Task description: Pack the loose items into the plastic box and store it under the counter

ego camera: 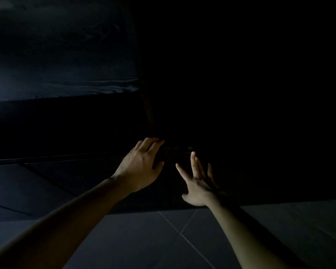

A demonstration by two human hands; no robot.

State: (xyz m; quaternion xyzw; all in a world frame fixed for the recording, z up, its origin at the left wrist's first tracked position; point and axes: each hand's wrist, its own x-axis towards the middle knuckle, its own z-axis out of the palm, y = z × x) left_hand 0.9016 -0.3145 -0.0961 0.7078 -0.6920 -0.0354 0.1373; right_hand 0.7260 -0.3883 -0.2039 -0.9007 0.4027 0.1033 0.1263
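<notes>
The left hand's (142, 167) fingers (153, 145) lie relaxed, and the right hand's (199, 183) are straight and spread, holding nothing. A faint shape (176, 153) between them may be the box; it is too dark to tell. Tiled floor (163, 239) lies near, a wrinkled sheet (66, 65) far left.

Dim tiled floor (182, 241) and dark cloth (66, 55) around a slim upright post (148, 105).
Left of the post, the cloth is wrinkled, with folds gathered near its lower edge. Below the post, pale grout lines cross the grey floor. Right of it, only blackness.
</notes>
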